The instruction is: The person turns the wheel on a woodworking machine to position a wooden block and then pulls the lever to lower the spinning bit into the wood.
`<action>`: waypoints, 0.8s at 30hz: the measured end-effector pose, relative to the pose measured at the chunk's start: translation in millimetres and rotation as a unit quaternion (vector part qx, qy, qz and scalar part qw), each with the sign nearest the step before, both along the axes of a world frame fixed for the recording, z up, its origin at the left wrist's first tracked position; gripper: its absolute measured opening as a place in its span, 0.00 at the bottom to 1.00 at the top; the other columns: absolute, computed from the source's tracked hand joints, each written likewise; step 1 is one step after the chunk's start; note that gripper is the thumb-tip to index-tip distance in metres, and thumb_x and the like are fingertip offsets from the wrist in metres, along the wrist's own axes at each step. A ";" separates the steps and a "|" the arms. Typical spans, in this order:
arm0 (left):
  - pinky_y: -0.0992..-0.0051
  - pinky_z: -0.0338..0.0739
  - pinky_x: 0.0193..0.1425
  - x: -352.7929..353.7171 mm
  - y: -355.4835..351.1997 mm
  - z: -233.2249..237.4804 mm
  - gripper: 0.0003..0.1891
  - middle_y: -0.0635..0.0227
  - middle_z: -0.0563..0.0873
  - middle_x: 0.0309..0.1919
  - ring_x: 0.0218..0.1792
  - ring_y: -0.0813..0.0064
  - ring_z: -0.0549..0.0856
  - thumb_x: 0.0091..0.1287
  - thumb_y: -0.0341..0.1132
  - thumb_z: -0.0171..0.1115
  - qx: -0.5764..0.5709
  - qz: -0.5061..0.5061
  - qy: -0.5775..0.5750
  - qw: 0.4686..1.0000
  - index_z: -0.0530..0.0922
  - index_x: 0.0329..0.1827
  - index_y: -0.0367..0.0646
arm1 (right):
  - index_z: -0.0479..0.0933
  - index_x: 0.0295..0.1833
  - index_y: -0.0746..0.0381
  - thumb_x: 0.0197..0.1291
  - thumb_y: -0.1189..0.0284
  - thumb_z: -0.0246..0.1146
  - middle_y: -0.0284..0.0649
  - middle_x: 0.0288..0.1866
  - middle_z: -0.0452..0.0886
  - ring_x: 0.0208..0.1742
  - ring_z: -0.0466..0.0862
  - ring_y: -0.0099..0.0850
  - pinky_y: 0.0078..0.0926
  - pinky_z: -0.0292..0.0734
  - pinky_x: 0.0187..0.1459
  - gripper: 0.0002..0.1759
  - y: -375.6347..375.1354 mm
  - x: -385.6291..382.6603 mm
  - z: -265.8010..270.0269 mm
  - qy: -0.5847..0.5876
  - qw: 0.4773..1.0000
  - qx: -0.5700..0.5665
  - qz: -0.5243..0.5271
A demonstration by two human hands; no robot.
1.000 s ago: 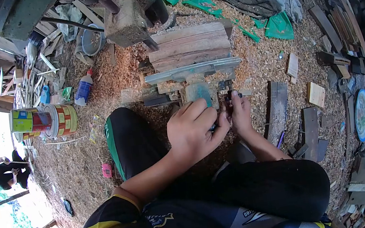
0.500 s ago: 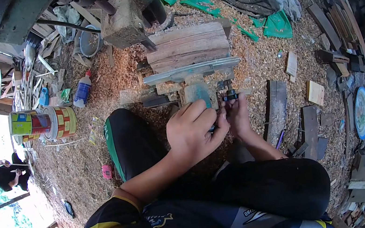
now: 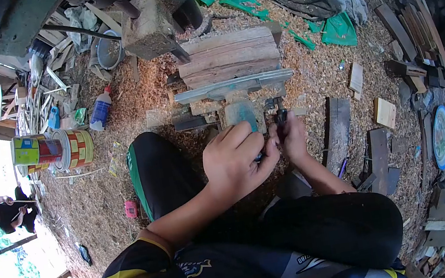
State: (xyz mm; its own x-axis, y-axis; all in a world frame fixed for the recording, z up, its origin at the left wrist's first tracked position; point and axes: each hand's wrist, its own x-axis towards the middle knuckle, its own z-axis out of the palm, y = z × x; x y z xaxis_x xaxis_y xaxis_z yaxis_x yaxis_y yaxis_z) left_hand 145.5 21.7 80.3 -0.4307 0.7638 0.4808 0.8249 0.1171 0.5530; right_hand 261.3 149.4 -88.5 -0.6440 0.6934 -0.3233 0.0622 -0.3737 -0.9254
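Observation:
A teal power tool (image 3: 240, 112), which looks like an electric planer, rests on its side between my knees with its long flat metal sole (image 3: 235, 86) facing away from me. My left hand (image 3: 236, 153) is closed round its near end, around what seems to be the handle; the palm hides most of it. Close beside it, my right hand (image 3: 292, 139) pinches a small black knob-like part (image 3: 282, 117) at the tool's right side. Those right fingers are a little blurred. Beyond the sole lies a weathered wood block (image 3: 227, 56).
Wood shavings cover the ground. At left stand a paint bucket (image 3: 79, 147) and a glue bottle (image 3: 100, 109). Dark boards (image 3: 338, 133) and a pale offcut (image 3: 385, 113) lie to the right. A heavy machine part (image 3: 151, 30) stands ahead. Another person (image 3: 12, 213) sits far left.
My right hand has turned about the black part, which now points upward instead of lying flat across the fingers. My left hand and the tool stay in place.

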 end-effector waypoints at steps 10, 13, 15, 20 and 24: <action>0.61 0.72 0.26 0.2 0.7 0.4 0.15 0.61 0.70 0.24 0.22 0.57 0.75 0.54 0.27 0.75 0.008 -0.001 -0.002 1.000 0.72 0.22 0.42 | 0.77 0.34 0.63 0.80 0.33 0.36 0.37 0.21 0.74 0.21 0.70 0.29 0.29 0.62 0.26 0.45 -9.8 -6.0 -21.3 0.035 0.978 -0.201 -0.034; 0.61 0.72 0.25 -0.2 0.4 1.4 0.15 0.61 0.70 0.24 0.22 0.57 0.76 0.54 0.27 0.75 0.002 -0.002 0.000 1.000 0.72 0.22 0.42 | 0.77 0.39 0.64 0.81 0.34 0.39 0.38 0.23 0.76 0.21 0.70 0.28 0.28 0.62 0.25 0.43 -6.6 -2.8 -21.7 0.061 0.968 -0.240 -0.038; 0.61 0.72 0.25 -0.2 0.1 1.1 0.15 0.61 0.70 0.24 0.22 0.57 0.76 0.54 0.27 0.75 0.001 -0.002 -0.001 1.000 0.72 0.22 0.42 | 0.77 0.42 0.65 0.81 0.34 0.40 0.39 0.24 0.76 0.21 0.70 0.28 0.28 0.63 0.25 0.43 -4.8 -0.8 -15.6 0.080 0.959 -0.270 -0.031; 0.61 0.72 0.25 0.3 0.4 1.0 0.15 0.62 0.70 0.24 0.22 0.57 0.76 0.54 0.27 0.75 0.005 0.000 -0.003 1.000 0.71 0.22 0.42 | 0.77 0.41 0.64 0.80 0.33 0.39 0.38 0.24 0.75 0.19 0.69 0.30 0.27 0.63 0.25 0.43 -3.3 -3.9 7.3 0.163 0.876 -0.454 -0.017; 0.61 0.71 0.25 -1.4 0.5 2.4 0.15 0.62 0.70 0.24 0.22 0.58 0.75 0.54 0.28 0.75 0.003 -0.005 0.000 1.000 0.72 0.22 0.42 | 0.77 0.40 0.62 0.80 0.32 0.37 0.37 0.24 0.75 0.21 0.70 0.29 0.27 0.64 0.26 0.43 -15.2 -6.8 -5.5 0.084 0.939 -0.330 -0.037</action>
